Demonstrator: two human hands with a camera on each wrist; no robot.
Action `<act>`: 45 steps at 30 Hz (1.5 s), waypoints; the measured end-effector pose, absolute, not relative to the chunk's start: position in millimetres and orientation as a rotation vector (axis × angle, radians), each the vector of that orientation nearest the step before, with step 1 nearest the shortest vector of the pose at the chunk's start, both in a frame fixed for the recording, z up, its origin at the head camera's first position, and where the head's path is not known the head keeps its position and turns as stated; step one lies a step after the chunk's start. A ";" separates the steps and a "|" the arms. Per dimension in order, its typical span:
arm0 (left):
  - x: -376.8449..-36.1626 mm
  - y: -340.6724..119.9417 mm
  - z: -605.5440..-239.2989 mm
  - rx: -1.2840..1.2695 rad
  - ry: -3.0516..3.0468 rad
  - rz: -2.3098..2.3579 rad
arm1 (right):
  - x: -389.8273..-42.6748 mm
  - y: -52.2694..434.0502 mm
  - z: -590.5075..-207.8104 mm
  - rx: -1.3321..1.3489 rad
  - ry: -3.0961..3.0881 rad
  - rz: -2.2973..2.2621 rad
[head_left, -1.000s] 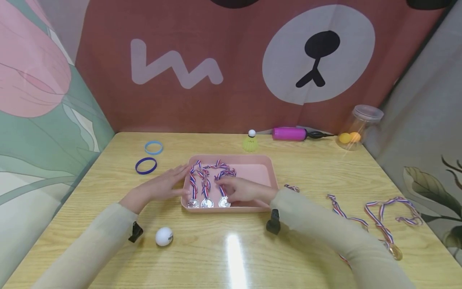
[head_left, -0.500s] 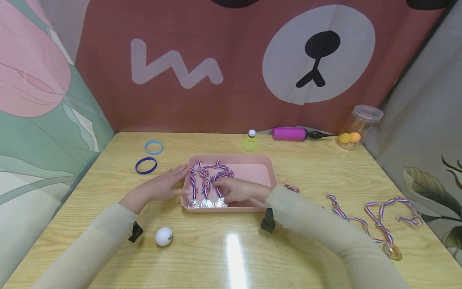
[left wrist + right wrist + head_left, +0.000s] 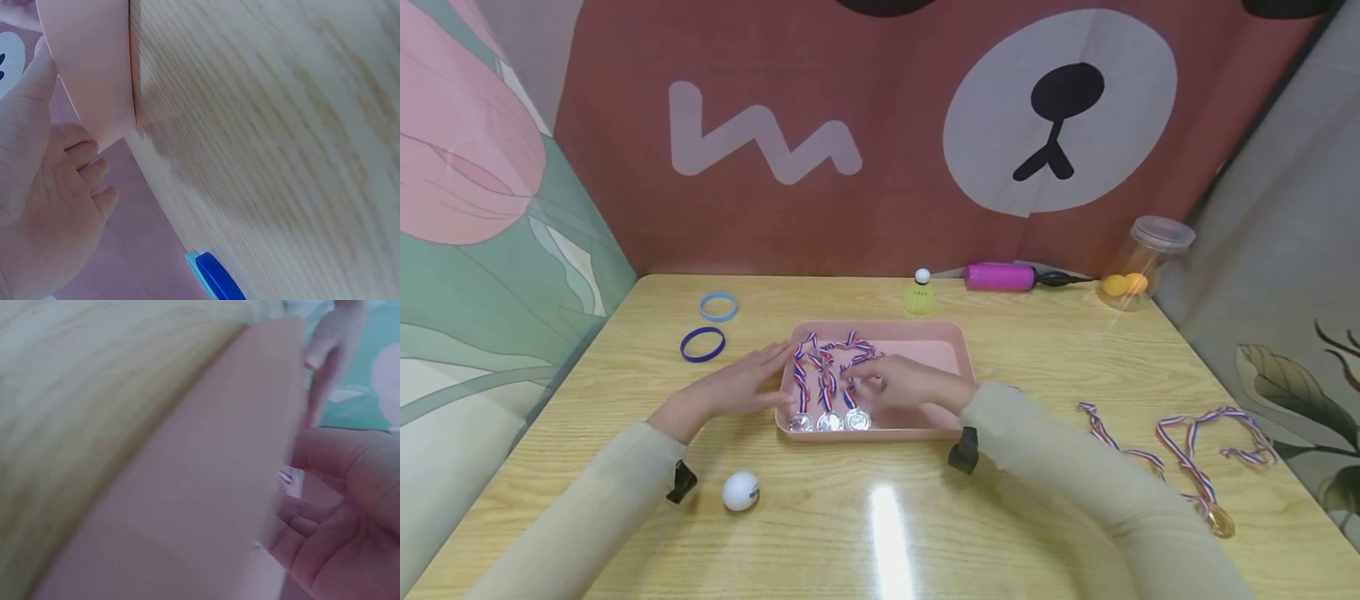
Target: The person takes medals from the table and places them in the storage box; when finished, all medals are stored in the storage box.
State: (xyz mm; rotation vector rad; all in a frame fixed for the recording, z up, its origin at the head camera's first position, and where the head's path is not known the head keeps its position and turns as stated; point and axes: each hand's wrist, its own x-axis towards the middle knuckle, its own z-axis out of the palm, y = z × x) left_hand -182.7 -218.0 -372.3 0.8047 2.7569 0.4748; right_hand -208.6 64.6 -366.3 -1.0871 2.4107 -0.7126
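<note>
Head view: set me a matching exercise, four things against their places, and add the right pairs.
Things
1. Silver medals
2. Left hand
3. White ball
4. Yellow shuttlecock

Places
A. Behind the pink tray
B. Touching the tray's left end
C. Inside the tray, in a row
D. On the table, nearer the camera than the tray

Pairs: 1-C, 2-B, 3-D, 4-A

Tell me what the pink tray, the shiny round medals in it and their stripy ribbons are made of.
Pink tray: probably plastic, smooth and satiny, with moulded-looking rounded corners. Silver medals: perhaps metal, since they shine, though silver-coated plastic could look alike. Striped ribbons: likely cloth, as they twist and bunch; finish too small to tell.
</note>
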 end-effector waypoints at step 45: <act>-182.1 -217.5 -371.8 0.814 2.761 0.473 | -112.4 334.8 -369.9 -0.739 2.373 -0.941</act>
